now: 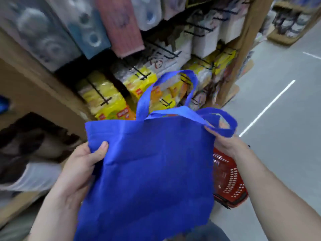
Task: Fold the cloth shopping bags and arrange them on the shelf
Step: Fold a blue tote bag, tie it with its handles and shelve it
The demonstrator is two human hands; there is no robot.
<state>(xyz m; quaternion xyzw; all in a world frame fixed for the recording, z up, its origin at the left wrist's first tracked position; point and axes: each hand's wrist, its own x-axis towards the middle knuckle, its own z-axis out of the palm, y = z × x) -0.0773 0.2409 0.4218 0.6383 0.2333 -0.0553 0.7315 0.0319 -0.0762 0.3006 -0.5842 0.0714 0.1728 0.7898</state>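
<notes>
Now the blue cloth bag (152, 167) hangs unfolded mid-frame, left hand (81, 169) pinching its upper-left corner, right hand (225, 145) gripping the handle side; folding seems about to start, and the next move calls for bringing the edges together.

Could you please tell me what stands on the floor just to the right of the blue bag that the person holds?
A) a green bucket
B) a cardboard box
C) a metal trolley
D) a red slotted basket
D: a red basket with slotted walls shows low down, partly hidden behind the right edge of the blue bag.
</notes>
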